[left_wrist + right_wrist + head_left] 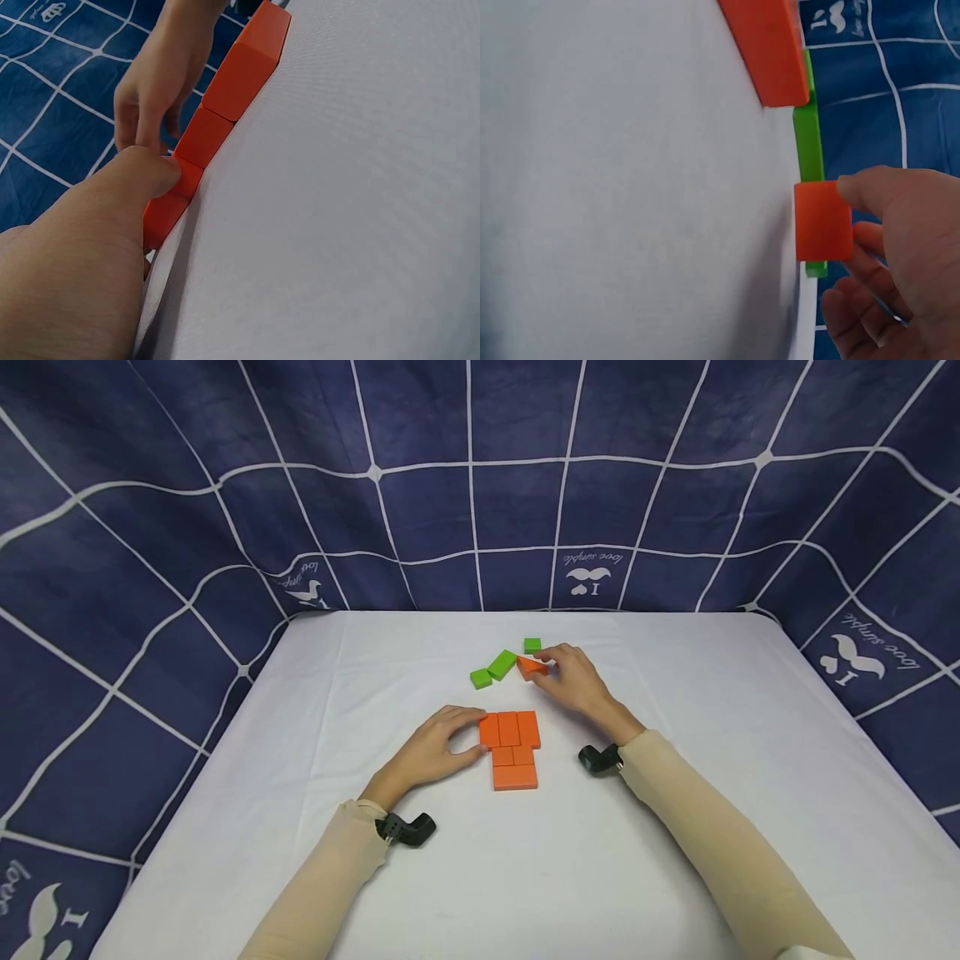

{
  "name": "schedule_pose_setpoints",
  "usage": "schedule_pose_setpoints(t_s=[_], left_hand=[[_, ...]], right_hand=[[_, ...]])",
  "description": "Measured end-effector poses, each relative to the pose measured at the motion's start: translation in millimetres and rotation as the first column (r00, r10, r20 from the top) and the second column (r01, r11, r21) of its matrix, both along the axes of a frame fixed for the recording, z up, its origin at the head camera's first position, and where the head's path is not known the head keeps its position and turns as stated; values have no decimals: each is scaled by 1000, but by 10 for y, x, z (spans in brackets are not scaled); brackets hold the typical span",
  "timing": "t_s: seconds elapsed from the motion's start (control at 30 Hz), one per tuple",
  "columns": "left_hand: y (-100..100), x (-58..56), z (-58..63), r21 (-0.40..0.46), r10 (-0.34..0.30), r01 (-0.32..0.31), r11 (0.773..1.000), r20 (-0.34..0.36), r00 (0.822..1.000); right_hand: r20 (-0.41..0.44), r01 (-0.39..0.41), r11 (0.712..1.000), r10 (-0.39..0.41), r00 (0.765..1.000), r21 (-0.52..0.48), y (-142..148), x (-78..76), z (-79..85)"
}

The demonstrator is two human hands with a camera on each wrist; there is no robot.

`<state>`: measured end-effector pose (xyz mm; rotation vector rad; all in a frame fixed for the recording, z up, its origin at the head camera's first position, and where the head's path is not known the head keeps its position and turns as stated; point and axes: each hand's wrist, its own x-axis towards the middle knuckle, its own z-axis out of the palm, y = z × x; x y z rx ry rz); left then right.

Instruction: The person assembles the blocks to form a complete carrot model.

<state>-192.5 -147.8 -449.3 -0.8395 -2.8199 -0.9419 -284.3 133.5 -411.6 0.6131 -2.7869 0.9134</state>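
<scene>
Several orange blocks [512, 747] lie packed together flat on the white table [675, 827]. My left hand [438, 747] rests beside them, its fingertips touching the left edge of the orange blocks [202, 135]. My right hand [573, 677] pinches a loose orange block [531, 667] farther back; the right wrist view shows the thumb on that orange block [823, 221]. Three green blocks lie close by: a small one [481, 678], a long one [502, 664] and another small one [532, 645].
A dark blue cloth [480, 485] with white lines hangs behind and around the table. Black wrist camera mounts [408, 829] sit on both forearms. White tabletop stretches to the left, right and front of the blocks.
</scene>
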Motion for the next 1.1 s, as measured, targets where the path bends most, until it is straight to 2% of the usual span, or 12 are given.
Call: schedule_pose_setpoints(t_s=[0.2, 0.43, 0.6, 1.1], left_hand=[[4, -9, 3, -9, -3, 3, 1000, -4, 1000], [6, -5, 7, -7, -3, 3, 1000, -9, 1000], [6, 1, 3, -9, -1, 1, 1000, -10, 1000], [6, 14, 18, -8, 0, 0, 1000, -3, 1000]], right_hand=[[56, 26, 999, -28, 998, 31, 21, -67, -69], [6, 16, 1000, -16, 1000, -21, 14, -121, -111], [4, 7, 1000, -7, 1000, -28, 13, -114, -105], [3, -51, 997, 51, 999, -53, 123, 100, 28]])
